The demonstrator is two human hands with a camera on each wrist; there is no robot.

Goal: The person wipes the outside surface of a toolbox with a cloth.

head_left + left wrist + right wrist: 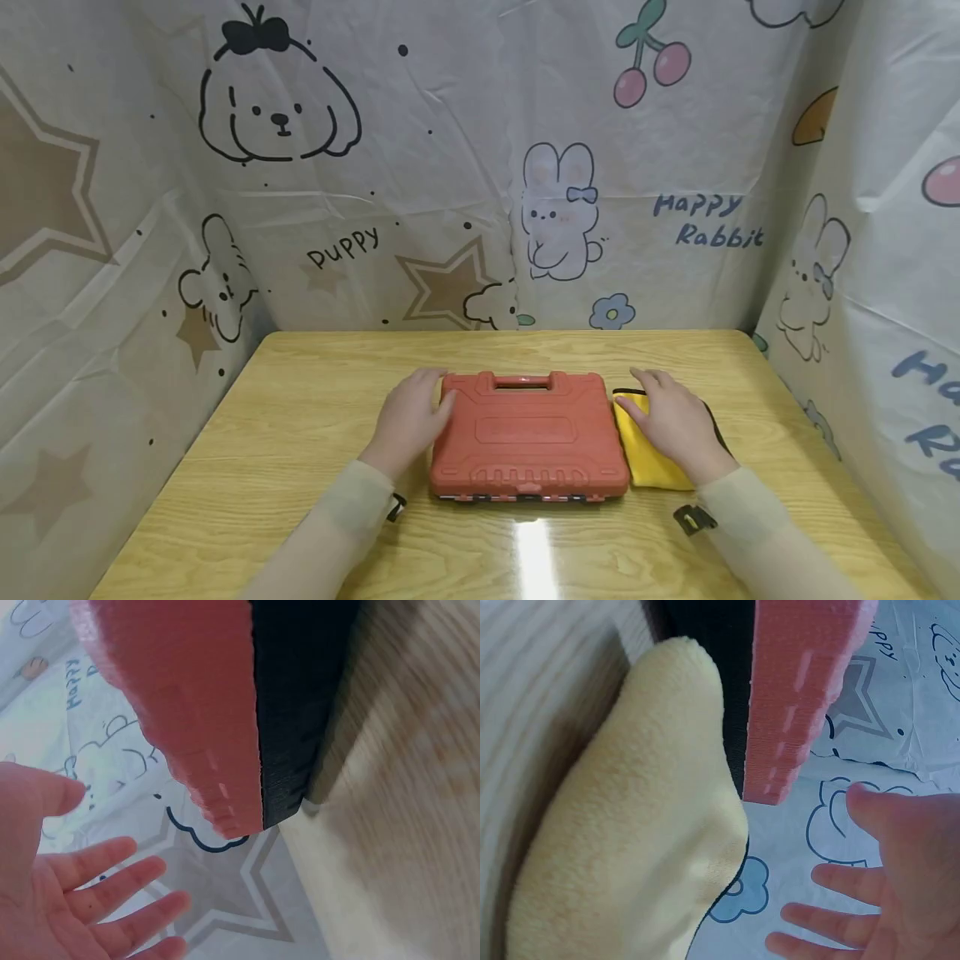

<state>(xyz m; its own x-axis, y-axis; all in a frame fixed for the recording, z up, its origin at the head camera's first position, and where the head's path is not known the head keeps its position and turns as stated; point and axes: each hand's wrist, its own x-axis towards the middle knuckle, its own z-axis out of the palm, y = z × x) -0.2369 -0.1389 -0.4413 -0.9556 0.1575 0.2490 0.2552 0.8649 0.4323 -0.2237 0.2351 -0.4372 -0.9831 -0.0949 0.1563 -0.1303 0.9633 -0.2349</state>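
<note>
A closed red plastic case (525, 429) with a black lower half lies flat on the table, its carry handle (522, 380) towards the back wall. Against its right side is a folded yellow cloth (647, 454) with a dark edge. My left hand (408, 421) is at the case's left side, thumb near the rim; in the left wrist view its fingers (124, 885) are spread and hold nothing. Over the cloth hovers my right hand (675, 421), fingers extended and empty in the right wrist view, where the cloth's fluffy surface (630, 817) bulges beside the case.
The wooden table (315, 433) runs up to a wall covering (450, 167) printed with cartoon animals, which also hangs at both sides. Each wrist wears a band with a small black clip (694, 518). A bright light reflection lies on the table in front of the case.
</note>
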